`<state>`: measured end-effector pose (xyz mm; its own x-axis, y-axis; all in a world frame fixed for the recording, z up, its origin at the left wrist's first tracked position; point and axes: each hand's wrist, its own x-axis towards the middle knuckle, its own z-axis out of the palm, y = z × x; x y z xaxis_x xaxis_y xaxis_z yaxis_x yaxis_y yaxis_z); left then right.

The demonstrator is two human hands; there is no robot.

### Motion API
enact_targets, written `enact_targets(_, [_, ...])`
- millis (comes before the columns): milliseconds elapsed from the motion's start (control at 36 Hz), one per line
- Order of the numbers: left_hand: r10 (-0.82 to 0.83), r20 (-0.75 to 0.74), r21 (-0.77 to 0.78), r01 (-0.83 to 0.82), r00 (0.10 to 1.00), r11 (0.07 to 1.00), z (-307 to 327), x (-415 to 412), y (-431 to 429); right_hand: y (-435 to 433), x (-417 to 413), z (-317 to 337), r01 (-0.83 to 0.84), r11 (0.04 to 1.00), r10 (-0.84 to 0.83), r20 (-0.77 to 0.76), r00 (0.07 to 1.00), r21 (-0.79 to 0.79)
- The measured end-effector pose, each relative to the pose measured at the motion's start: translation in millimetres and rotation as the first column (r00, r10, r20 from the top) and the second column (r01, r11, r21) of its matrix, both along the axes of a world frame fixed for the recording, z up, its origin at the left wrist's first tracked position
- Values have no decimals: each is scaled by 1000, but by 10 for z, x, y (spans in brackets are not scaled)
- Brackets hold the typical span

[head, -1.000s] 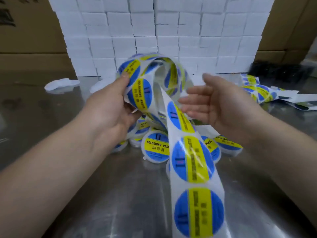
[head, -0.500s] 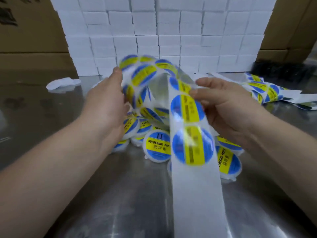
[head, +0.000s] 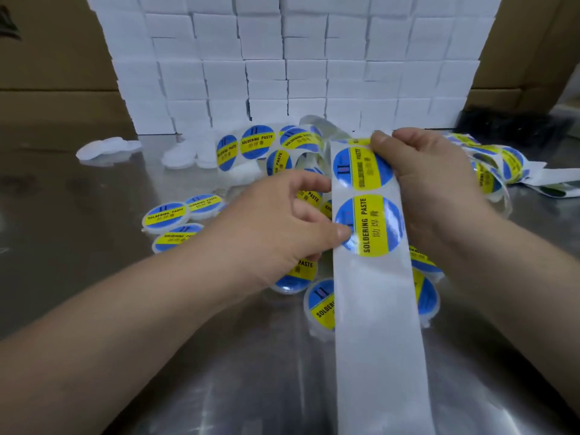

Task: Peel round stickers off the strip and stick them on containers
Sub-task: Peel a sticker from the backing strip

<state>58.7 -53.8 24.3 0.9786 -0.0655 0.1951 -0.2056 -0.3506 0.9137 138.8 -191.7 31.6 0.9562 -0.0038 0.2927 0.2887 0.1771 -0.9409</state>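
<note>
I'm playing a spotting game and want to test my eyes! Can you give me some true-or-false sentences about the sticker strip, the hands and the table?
1. The right hand grips the strip near its top. True.
2. The left hand has its thumb on the edge of the lower sticker. True.
3. The lower sticker is red and green. False: it is blue with a yellow band.
4. The table is wooden. False: it is shiny metal.
5. Below the lower sticker, the strip is full of stickers. False: it is bare there.
6. White boxes are stacked at the back. True.
</note>
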Motion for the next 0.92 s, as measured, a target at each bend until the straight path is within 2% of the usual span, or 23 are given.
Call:
enact_targets(83, [81,87,-123,-70,993,990,-30,34,4,19,-66,22,-113,993,113,-1,994,39])
enact_targets(139, [181,136,-202,-152,974,967,-15,63,35,18,-91,34,-228,960,240,-56,969,162])
enact_targets(194, [282,182,-257,-232,942,938,8,88,81,3,-104,39,-285,939,308,-103,946,191])
enact_targets(306, [407,228,-296,-336,884,894,25,120,134,12,-125,21,-408,912,402,-116,908,-32])
enact_targets(389, [448,245,-299,-373,860,879,18,120,130,22,-183,-19,-480,854,487,-14,873,-199])
enact_targets(500, [497,270,-319,-410,825,854,19,113,121,-8,-262,-32,-591,767,620,50,783,-249])
enact_targets(639, [552,314,-325,-459,772,827,31,113,141,-1,-269,-17,-576,763,613,48,788,-295])
enact_targets(778, [580,330,-297,-502,745,812,34,121,145,6,-256,-32,-480,833,518,87,851,-274])
enact_targets(861, [548,424,-198,-516,721,833,32,88,130,-6,-259,-20,-445,854,486,109,867,-269])
enact_targets(917, [429,604,-15,-529,672,848,48,16,99,-18,-256,-15,-407,861,462,133,877,-306])
